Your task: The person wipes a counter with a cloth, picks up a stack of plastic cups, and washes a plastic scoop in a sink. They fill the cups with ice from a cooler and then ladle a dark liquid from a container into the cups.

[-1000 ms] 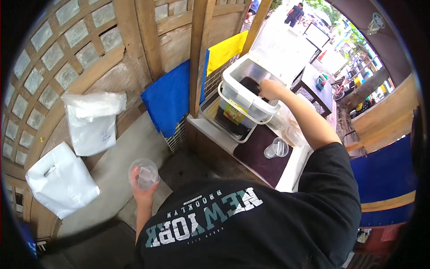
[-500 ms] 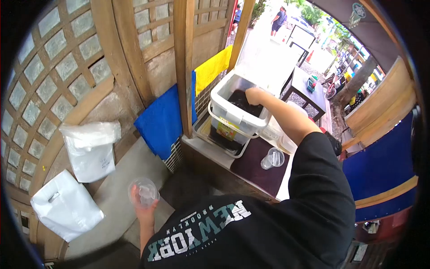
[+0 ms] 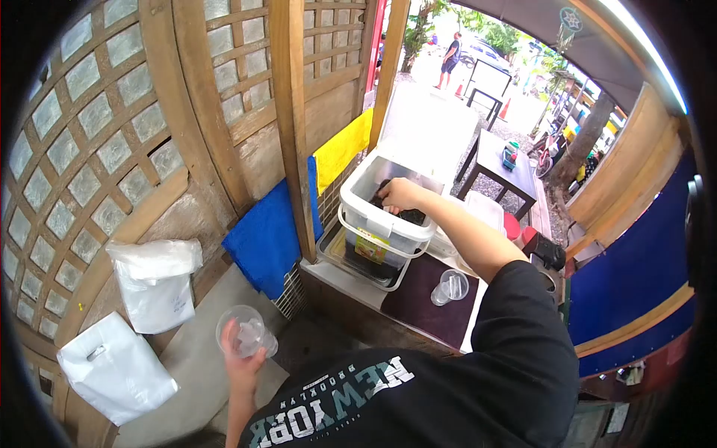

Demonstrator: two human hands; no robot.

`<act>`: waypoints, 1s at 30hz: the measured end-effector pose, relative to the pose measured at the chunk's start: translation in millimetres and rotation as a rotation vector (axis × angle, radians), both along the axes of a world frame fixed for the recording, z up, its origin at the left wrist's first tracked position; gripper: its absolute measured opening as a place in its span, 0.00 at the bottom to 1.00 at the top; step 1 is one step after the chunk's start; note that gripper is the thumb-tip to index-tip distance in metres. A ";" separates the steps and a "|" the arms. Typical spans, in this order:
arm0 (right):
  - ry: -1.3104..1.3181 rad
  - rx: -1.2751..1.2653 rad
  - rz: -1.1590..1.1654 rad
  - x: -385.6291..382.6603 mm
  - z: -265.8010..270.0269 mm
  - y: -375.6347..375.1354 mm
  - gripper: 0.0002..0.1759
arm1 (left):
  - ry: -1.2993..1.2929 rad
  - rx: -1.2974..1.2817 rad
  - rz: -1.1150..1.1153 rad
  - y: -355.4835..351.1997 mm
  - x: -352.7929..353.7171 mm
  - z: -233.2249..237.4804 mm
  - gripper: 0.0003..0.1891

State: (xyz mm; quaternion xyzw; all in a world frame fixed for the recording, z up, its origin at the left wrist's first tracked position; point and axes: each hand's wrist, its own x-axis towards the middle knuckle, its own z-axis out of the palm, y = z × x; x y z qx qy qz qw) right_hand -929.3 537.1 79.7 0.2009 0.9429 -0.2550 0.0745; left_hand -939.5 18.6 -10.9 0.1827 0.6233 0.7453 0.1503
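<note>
My left hand (image 3: 243,356) is wrapped round a clear plastic cup (image 3: 240,328) at the lower left. My right hand (image 3: 401,196) reaches over the rim into a clear bin (image 3: 357,214) with a white handle. Its fingers are closed at the dark contents (image 3: 409,216); what they hold, if anything, is too small to make out. Beside the bin, another clear cup (image 3: 450,287) lies on a dark mat (image 3: 422,308).
White plastic bags (image 3: 118,369) hang at the left near a blue cloth (image 3: 263,243) and a yellow cloth (image 3: 343,151). A black container (image 3: 547,252) stands right of the counter. Outside are a dark table (image 3: 497,166) and a person (image 3: 450,58).
My right hand has shifted left within the bin and come up, its fingers now more visible. The cup in my left hand has tilted. The whole view has shifted slightly.
</note>
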 end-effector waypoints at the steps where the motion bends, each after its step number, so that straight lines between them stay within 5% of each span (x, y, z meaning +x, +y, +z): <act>1: -0.001 -0.054 0.023 -4.0 -5.0 5.1 0.14 | 0.046 -0.013 -0.015 7.5 -4.4 2.4 0.46; 7: 0.116 -0.252 0.207 -16.2 -19.0 14.5 0.16 | 0.239 -0.070 -0.152 73.5 -28.8 68.2 0.45; 12: 0.203 -0.451 0.067 -5.2 -1.3 16.8 0.15 | 0.506 -0.061 -0.190 141.2 -55.7 102.4 0.44; 14: 0.285 -0.530 -0.019 2.4 4.3 27.1 0.15 | 0.323 -0.012 -0.239 166.3 -54.0 125.6 0.41; 30: 0.540 -0.428 -0.240 81.5 142.9 15.2 0.18 | 0.462 0.054 -0.306 336.5 -117.3 132.6 0.42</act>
